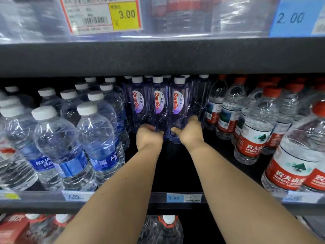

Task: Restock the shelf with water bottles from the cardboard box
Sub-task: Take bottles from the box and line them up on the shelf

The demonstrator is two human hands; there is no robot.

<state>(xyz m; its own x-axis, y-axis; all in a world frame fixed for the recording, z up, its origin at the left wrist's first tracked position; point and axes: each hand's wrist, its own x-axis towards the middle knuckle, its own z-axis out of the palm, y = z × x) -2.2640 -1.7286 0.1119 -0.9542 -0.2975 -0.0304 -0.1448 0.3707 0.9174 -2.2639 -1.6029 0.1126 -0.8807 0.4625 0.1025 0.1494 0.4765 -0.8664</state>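
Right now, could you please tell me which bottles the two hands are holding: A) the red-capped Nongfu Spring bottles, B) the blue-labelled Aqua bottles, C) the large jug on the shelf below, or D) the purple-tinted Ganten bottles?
D: the left hand and the right hand each curl round the base of one of the front-row Ganten bottles in the middle of the shelf.

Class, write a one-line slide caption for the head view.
Left hand and right hand grip Ganten bottles on the shelf.
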